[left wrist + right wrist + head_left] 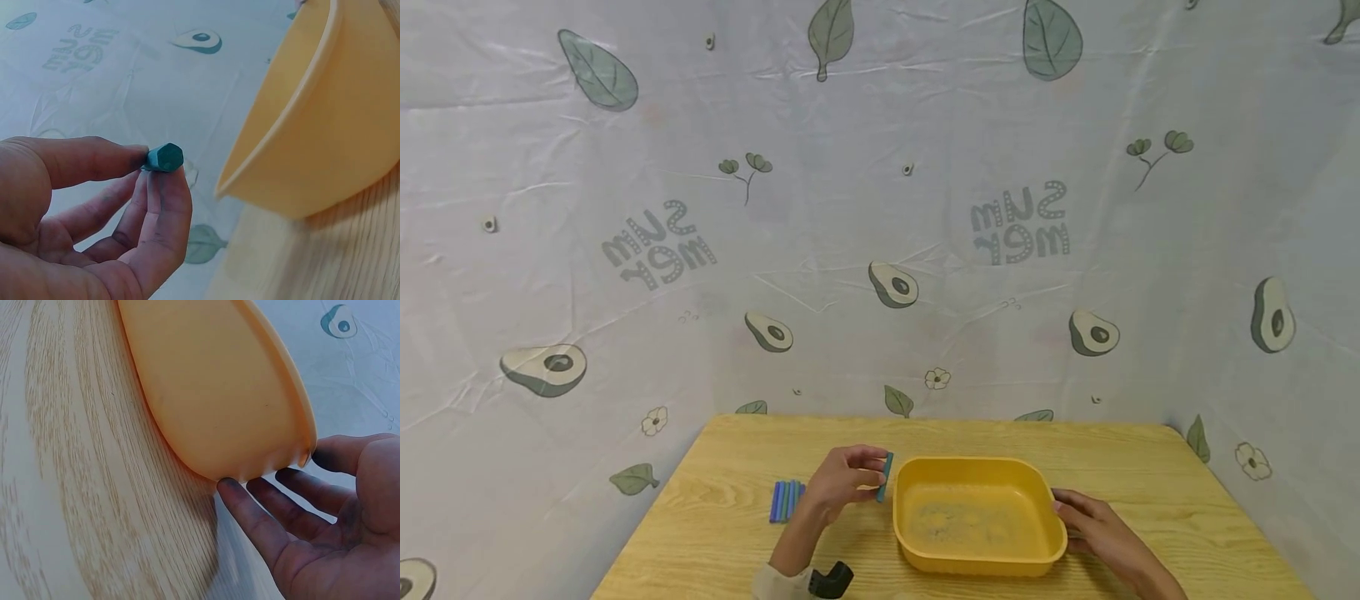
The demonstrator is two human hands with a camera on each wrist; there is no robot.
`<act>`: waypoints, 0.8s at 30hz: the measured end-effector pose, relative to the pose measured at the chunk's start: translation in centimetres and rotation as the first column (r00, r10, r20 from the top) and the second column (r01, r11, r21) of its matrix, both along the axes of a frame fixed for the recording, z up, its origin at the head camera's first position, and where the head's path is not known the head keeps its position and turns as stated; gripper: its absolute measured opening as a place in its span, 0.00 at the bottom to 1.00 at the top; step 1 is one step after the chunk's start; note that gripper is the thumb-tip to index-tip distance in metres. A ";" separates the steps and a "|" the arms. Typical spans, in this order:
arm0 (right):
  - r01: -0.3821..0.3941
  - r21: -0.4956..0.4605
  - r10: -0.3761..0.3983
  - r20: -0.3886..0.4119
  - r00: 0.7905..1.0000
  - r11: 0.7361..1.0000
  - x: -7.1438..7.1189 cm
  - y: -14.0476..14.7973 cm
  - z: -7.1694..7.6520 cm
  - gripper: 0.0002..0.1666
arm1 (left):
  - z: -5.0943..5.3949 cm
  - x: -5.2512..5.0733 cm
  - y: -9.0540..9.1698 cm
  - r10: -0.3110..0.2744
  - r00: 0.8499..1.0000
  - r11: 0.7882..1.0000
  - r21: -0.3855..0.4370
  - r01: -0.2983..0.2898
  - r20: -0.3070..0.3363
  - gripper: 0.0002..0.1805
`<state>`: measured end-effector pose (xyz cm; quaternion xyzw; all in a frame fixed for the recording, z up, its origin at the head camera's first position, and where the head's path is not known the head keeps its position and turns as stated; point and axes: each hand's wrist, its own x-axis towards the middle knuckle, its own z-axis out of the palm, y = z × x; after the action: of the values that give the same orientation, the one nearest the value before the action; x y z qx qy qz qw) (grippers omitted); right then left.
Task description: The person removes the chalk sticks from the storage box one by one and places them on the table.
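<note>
Between thumb and fingertips, my left hand [844,482] pinches a short teal six-sided stick [165,157], similar to a chalk or crayon. In the head view that stick is held nearly upright, just left of the yellow plastic basin [973,563]. My right hand [1101,533] holds the basin's right end, with the thumb at the rim and the fingertips against the outer wall below it. Dark smudges mark the fingers [256,515] of that hand. A row of several blue, purple and green sticks [785,502] lies left of my left hand, partly hidden by it.
Greyish smudges cover the basin's floor. Everything rests on a light wood-grain table [715,475]. Behind it hangs a pale sheet [850,208] printed with avocados and leaves. A black strap piece [831,581] is at my left wrist.
</note>
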<state>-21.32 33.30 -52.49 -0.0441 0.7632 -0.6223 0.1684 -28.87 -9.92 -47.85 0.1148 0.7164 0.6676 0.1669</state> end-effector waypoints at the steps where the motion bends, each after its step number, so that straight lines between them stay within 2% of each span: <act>1: -0.005 -0.001 0.005 -0.001 1.000 1.000 0.0 0.0 0.0 0.45 | 0.0 0.0 -0.3 0.007 1.000 1.000 -0.001 -0.007 -0.003 0.20; 15: 0.023 0.008 -0.023 0.011 1.000 1.000 0.0 -0.2 0.0 0.45 | -0.1 -0.4 -4.8 0.073 0.997 0.997 -0.002 -0.073 -0.011 0.23; 24: -0.001 0.001 0.001 0.012 1.000 1.000 -0.1 0.0 -0.1 0.46 | -1.0 -0.3 -8.4 0.121 0.993 0.991 -0.060 -0.122 -0.016 0.24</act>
<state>-21.46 33.34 -52.63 -0.0407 0.7623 -0.6222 0.1732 -29.17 -18.31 -48.86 0.0700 0.7430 0.6538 0.1249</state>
